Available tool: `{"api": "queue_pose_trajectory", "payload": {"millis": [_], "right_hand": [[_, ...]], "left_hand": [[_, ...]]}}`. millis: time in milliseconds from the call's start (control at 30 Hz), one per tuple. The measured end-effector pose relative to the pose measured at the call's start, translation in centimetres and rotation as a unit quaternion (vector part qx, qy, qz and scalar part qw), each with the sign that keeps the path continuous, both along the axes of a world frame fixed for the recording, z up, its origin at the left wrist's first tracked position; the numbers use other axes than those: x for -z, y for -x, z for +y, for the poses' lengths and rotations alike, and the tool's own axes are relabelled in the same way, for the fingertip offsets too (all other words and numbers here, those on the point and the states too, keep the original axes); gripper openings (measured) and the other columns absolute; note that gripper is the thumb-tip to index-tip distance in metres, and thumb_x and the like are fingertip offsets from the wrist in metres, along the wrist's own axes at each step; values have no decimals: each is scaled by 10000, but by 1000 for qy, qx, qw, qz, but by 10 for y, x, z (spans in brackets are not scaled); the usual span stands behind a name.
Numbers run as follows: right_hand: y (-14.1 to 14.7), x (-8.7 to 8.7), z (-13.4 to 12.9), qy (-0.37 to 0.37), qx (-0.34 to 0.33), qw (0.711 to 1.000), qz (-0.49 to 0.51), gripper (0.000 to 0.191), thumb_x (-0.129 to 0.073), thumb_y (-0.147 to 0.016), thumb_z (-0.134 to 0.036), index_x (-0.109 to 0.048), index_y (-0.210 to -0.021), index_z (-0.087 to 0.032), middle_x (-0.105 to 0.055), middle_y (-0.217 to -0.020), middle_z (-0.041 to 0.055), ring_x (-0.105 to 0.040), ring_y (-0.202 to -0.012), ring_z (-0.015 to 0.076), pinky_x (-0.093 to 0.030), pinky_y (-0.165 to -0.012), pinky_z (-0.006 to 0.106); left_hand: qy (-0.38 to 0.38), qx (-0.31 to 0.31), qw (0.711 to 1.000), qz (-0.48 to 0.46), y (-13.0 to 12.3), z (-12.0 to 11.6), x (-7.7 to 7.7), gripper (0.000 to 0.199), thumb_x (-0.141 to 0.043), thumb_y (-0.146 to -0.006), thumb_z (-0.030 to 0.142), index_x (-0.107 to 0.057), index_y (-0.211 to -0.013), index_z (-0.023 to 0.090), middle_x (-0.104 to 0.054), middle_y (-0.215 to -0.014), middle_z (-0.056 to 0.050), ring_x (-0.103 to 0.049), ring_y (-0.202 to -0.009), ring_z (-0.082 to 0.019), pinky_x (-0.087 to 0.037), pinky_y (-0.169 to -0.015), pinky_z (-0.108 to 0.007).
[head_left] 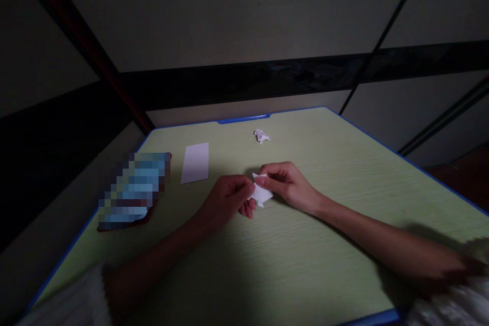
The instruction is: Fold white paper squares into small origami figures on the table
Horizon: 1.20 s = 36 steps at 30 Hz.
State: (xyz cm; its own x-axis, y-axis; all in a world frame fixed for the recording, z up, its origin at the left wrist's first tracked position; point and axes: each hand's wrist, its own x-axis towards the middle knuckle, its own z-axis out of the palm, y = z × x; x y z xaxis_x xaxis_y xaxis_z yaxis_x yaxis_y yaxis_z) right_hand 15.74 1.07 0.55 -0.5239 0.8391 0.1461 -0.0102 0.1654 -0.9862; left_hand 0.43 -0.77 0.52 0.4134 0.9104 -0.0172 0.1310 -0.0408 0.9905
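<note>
1. Folded paper point(262, 194) sits between both hands, above table point(305, 244).
2. Left hand point(229, 196): thumb and fingers pinching its left edge.
3. Right hand point(284, 181): nearly closed, pinching its upper right.

We see paper in three places: the folded piece point(263, 194) looks matt and sharply creased, the small folded figure point(261, 136) has the same dull, crisp paper look, and the flat sheet point(195, 163) appears smooth and matt. Under them we have the tabletop point(313, 244), low in sheen with a fine, wood-like streaked grain, and its blue edging point(244, 119) looks like smooth plastic with a slight shine. Behind, the pale panels point(244, 20) read as matt, while the black band point(305, 75) is glossy — we can make out dim reflections in it. The left sleeve point(76, 300) looks like ribbed knit cloth, the right sleeve point(454, 298) fluffier and rougher. Pixelation hides most of the finish of the blue item point(141, 188).
</note>
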Motion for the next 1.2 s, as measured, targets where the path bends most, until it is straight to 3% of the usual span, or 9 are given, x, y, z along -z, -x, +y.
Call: {"api": "queue_pose_trajectory", "payload": {"millis": [267,467,600,667,800,933,1067,1200], "right_hand": [[0,1,0,10,1,1000,1,266,-547,-705,-344,-509,-572,-116,-440,-479,-30,-361,-440,55,-261,-427,208],[0,1,0,16,21,999,26,259,-559,-699,-337,-504,-570,-119,-445,-484,-37,-370,-446,53,-271,-440,207],[1,-3,1,33,35,998,43,262,-595,-670,-343,-509,-570,-117,-468,-499,-38,-390,-448,46,-293,-444,201],[3,-2,1,42,28,996,72,235,-662,-602,-302,-509,-620,-125,-516,-549,-33,-444,-481,53,-341,-474,201],[6,2,2,43,31,993,108,353,-746,-462,-175,-480,-692,-149,-542,-587,-45,-497,-521,61,-383,-496,189],[7,2,2,40,87,988,120,354,-751,-446,-159,-487,-683,-148,-526,-590,-45,-488,-512,50,-371,-466,168],[5,-3,0,42,90,986,137,298,-741,-470,-172,-511,-656,-139,-539,-592,-35,-484,-491,41,-365,-447,160],[3,-3,0,58,74,987,134,223,-714,-515,-175,-524,-623,-130,-540,-542,-42,-470,-454,34,-347,-434,161]], "left_hand": [[20,5,999,-26,1,0,1,230,-458,-722,231,-514,-524,128,-541,-444,20,-497,-377,-65,-388,-407,-183],[33,8,998,-53,1,1,2,262,-477,-724,302,-527,-539,125,-549,-451,15,-513,-383,-75,-396,-405,-190],[20,-21,999,-19,-1,0,-2,232,-570,-676,260,-517,-496,123,-539,-405,25,-495,-363,-61,-395,-406,-172],[10,-48,998,-36,-1,1,-3,227,-567,-684,252,-516,-502,126,-560,-421,21,-507,-370,-64,-399,-407,-171],[3,-75,995,-72,0,2,-2,214,-570,-685,248,-519,-515,130,-580,-431,15,-518,-378,-71,-405,-411,-173],[-5,-92,994,-53,-1,1,-3,196,-596,-656,253,-553,-511,130,-603,-472,3,-541,-424,-86,-429,-454,-192],[-12,-108,994,-21,-1,1,-2,140,-638,-601,246,-596,-529,133,-618,-514,2,-548,-483,-94,-438,-495,-201],[-9,-131,986,-103,-1,4,2,182,-680,-546,245,-608,-685,153,-623,-611,26,-551,-539,-90,-451,-509,-199]]}}
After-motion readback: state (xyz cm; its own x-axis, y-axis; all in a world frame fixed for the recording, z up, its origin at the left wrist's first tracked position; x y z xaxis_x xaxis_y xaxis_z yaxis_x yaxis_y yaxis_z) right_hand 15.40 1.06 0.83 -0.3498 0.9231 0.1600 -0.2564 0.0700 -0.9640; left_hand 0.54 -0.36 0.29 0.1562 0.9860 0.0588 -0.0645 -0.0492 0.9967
